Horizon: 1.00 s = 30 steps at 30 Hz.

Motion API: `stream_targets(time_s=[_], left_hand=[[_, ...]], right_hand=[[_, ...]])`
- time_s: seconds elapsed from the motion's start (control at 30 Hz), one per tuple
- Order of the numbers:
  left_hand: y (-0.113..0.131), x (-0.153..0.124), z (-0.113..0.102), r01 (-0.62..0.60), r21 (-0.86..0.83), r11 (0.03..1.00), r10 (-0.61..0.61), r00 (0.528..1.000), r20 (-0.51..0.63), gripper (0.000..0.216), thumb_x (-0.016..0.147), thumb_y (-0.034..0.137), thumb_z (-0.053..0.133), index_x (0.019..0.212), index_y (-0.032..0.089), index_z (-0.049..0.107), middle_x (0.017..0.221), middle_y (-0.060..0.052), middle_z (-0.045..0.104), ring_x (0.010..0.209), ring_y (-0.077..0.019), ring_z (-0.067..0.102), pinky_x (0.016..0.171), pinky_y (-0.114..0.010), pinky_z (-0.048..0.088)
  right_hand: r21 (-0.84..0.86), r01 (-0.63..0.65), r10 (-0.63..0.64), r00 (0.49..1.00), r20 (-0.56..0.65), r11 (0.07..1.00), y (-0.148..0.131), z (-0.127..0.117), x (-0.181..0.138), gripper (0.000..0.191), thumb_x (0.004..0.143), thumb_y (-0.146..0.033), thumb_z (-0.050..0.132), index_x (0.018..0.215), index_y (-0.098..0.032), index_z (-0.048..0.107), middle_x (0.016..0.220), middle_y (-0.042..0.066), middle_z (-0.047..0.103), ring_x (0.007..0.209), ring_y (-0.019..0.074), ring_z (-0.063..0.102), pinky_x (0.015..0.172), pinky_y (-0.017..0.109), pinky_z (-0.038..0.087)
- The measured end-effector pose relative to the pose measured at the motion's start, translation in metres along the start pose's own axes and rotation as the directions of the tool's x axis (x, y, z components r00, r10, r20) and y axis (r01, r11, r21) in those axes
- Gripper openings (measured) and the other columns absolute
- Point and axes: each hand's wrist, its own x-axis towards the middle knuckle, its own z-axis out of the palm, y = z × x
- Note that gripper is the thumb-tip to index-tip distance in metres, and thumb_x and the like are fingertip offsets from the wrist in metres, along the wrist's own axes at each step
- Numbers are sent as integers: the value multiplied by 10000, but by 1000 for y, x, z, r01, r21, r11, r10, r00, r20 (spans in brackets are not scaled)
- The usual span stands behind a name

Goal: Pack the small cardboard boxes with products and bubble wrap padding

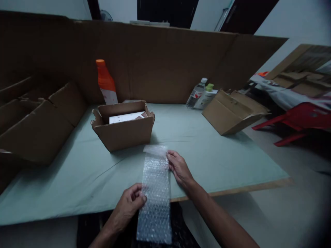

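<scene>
Bubble wrap (156,193) lies stretched over the table's (77,172) near edge; my left hand (129,203) pinches its side, my right hand (179,168) presses it flat. Next, I judge, comes wrapping something from the open box (124,132).

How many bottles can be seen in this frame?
3. An orange bottle stands behind the open cardboard box. A clear bottle and a white bottle with a green cap lean together at the table's far right. Others may be hidden behind boxes.
</scene>
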Motion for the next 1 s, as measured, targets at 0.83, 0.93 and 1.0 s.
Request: stream_targets(time_s=[0.83,0.93,1.0], left_hand=[[1,-25,-10,-314,817,483,654,750,-99,366,921,293,565,1279,223,596,1169,-101,654,1071,-244,628,918,-398,534],[-4,-10,-11,-388,912,133,661,720,210,367,872,160,573,1231,214,626,1255,-121,634,1145,-279,582,954,-440,513],[-5,-3,-13,-366,930,24,611,742,276,423,831,109,582,1242,203,615,1247,-125,635,1128,-293,569,935,-454,515]], right_hand=[[-811,469,-370,865,340,350,24,10,-52,634,894,-338,631,1473,-181,427,1170,151,686,1022,325,638,897,497,515],[-846,465,-519,806,283,260,19,-5,-53,745,902,-382,637,1538,-195,297,1328,187,603,1138,357,594,935,539,478],[-805,549,-558,750,355,225,13,-14,-62,737,904,-388,639,1531,-199,300,1377,189,570,1207,351,562,968,530,459]])
